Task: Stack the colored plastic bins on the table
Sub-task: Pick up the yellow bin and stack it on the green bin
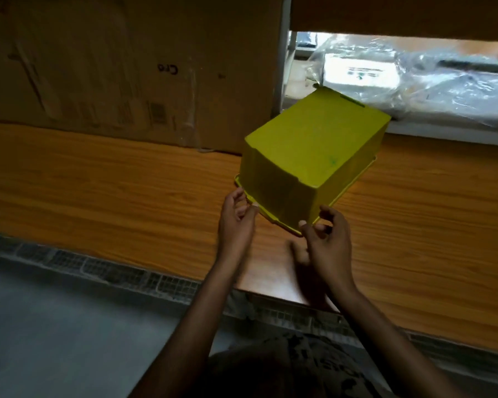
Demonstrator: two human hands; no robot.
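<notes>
Head view shows 1 yellow-green bin [314, 150] lying upside down on the bench [98, 196], right of centre, its far-left side near a cardboard box [98, 67]. The left hand [236, 222] is at the near-left corner of its rim and the right hand [328, 239] at the near-right corner, both with curled fingers. Blur hides whether either actually pinches the rim. No second bin is visible, so I judge the stacking barely begun, unless this bin covers others.

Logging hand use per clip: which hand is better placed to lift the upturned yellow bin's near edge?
Right, probably. The right hand has thumb and forefinger on the rim of the yellow bin, flanking its near corner. The left hand curls beside the rim; whether it touches is unclear.
</notes>
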